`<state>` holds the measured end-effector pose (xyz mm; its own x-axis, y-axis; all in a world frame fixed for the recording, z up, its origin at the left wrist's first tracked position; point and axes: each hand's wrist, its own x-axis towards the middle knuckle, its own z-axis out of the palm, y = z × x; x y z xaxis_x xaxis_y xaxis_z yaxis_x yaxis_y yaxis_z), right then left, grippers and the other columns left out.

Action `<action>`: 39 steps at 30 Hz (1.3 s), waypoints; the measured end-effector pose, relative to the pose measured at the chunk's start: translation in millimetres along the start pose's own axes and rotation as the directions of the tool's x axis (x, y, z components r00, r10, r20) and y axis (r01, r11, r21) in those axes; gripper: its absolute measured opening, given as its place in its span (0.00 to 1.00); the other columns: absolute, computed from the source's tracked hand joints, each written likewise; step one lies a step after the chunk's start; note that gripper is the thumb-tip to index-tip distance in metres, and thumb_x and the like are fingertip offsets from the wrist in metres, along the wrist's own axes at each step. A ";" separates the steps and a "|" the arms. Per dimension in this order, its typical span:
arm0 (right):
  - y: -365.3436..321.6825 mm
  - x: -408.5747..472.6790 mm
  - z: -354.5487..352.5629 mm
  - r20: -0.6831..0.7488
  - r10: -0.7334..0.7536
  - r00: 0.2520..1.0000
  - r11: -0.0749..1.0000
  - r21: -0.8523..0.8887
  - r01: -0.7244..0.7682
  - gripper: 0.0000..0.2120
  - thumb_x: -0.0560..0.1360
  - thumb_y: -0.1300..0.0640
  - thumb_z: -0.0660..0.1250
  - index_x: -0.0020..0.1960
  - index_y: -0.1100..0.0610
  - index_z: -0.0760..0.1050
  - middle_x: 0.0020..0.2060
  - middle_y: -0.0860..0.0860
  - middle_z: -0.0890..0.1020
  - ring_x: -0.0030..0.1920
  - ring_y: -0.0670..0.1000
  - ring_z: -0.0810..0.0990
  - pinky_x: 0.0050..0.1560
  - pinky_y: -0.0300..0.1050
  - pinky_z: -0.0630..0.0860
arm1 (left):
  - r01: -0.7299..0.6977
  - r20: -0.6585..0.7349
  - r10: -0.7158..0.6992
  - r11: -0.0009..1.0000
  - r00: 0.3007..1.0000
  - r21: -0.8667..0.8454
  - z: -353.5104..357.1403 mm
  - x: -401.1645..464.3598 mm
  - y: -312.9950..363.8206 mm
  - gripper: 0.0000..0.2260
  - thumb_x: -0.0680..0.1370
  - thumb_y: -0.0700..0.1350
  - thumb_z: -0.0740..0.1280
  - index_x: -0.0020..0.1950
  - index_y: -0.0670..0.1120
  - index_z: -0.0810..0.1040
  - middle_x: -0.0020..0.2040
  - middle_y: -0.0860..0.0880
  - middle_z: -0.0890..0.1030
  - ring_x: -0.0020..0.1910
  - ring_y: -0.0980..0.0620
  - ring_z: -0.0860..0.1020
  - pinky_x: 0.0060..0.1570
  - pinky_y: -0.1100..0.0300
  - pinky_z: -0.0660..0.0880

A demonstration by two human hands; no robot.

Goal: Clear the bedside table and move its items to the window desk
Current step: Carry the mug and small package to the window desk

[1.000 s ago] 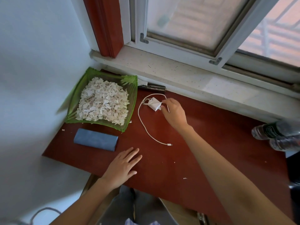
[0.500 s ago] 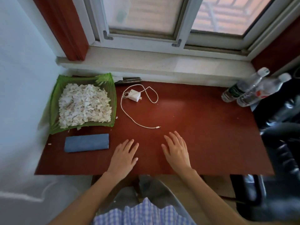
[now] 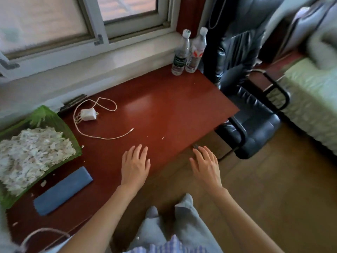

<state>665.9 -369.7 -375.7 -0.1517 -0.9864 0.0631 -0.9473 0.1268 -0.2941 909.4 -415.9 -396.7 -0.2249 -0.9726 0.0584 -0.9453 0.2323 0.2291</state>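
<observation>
White charger brick with its looped white cable lying on the red-brown wooden window desk, flat blue rectangular case near the front edge, left hand empty, fingers spread over the desk, right hand open too, off the edge, holding nothing, green tray of white shreds far left, two clear plastic bottles at the back corner

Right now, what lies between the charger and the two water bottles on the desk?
Head view: nothing but bare desk between the white charger and the water bottles.
</observation>
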 end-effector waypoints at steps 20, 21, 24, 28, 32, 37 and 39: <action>273.1 -203.3 -131.1 -0.376 0.541 0.752 0.832 0.109 -0.544 0.13 0.78 0.54 0.63 0.60 0.58 0.77 0.60 0.55 0.79 0.66 0.59 0.71 0.67 0.59 0.67 | -0.576 -0.066 0.572 0.815 0.818 -0.071 19.8 -19.7 357.2 0.19 0.74 0.46 0.69 0.63 0.42 0.76 0.62 0.41 0.77 0.63 0.41 0.73 0.60 0.44 0.69; 290.9 -214.2 -137.0 -0.379 0.552 0.743 0.822 0.097 -0.561 0.14 0.78 0.54 0.63 0.60 0.59 0.76 0.60 0.55 0.79 0.66 0.59 0.72 0.67 0.58 0.67 | -0.586 -0.066 0.582 0.806 0.811 -0.082 23.0 -25.5 379.0 0.19 0.74 0.47 0.68 0.63 0.43 0.75 0.62 0.41 0.77 0.63 0.41 0.73 0.60 0.44 0.69; 336.8 -241.8 -155.5 -0.383 0.582 0.717 0.793 0.073 -0.605 0.16 0.78 0.53 0.63 0.62 0.59 0.76 0.60 0.55 0.79 0.67 0.58 0.71 0.68 0.57 0.67 | -0.615 -0.044 0.614 0.779 0.788 -0.124 32.5 -42.4 441.8 0.19 0.76 0.48 0.66 0.65 0.43 0.74 0.63 0.42 0.76 0.64 0.41 0.72 0.62 0.44 0.68; 382.1 -264.9 -177.9 -0.382 0.629 0.677 0.754 0.090 -0.651 0.17 0.78 0.53 0.62 0.63 0.59 0.75 0.63 0.56 0.77 0.69 0.58 0.69 0.69 0.57 0.65 | -0.659 -0.012 0.664 0.738 0.747 -0.146 43.9 -56.1 516.9 0.19 0.76 0.49 0.65 0.66 0.44 0.74 0.64 0.41 0.76 0.64 0.41 0.72 0.63 0.42 0.67; 427.1 -271.2 -193.7 -0.391 0.663 0.638 0.720 0.098 -0.688 0.17 0.78 0.52 0.62 0.64 0.59 0.74 0.64 0.57 0.76 0.69 0.58 0.68 0.69 0.56 0.64 | -0.687 0.007 0.696 0.709 0.718 -0.160 54.4 -51.6 578.6 0.20 0.77 0.49 0.64 0.67 0.44 0.72 0.65 0.41 0.75 0.65 0.41 0.71 0.64 0.43 0.65; 485.4 -251.0 -205.4 -0.382 0.678 0.628 0.704 0.088 -0.705 0.18 0.78 0.52 0.62 0.64 0.59 0.74 0.64 0.57 0.76 0.69 0.57 0.68 0.69 0.56 0.64 | -0.682 0.049 0.701 0.706 0.711 -0.191 76.5 -19.2 643.9 0.21 0.78 0.52 0.60 0.70 0.46 0.69 0.69 0.43 0.71 0.69 0.44 0.66 0.68 0.46 0.60; 514.9 -232.4 -212.1 -0.381 0.664 0.644 0.712 0.059 -0.700 0.17 0.78 0.52 0.62 0.64 0.59 0.74 0.63 0.57 0.76 0.69 0.57 0.69 0.69 0.57 0.65 | -0.682 0.057 0.703 0.703 0.708 -0.202 88.0 2.3 670.6 0.22 0.78 0.52 0.60 0.70 0.46 0.68 0.69 0.44 0.70 0.69 0.45 0.65 0.68 0.47 0.60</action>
<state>153.6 -53.0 -339.6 -0.8338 -0.5112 0.2084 -0.5520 0.7743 -0.3095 254.1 -262.7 -328.4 -0.8377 -0.5259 0.1470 -0.4636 0.8273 0.3173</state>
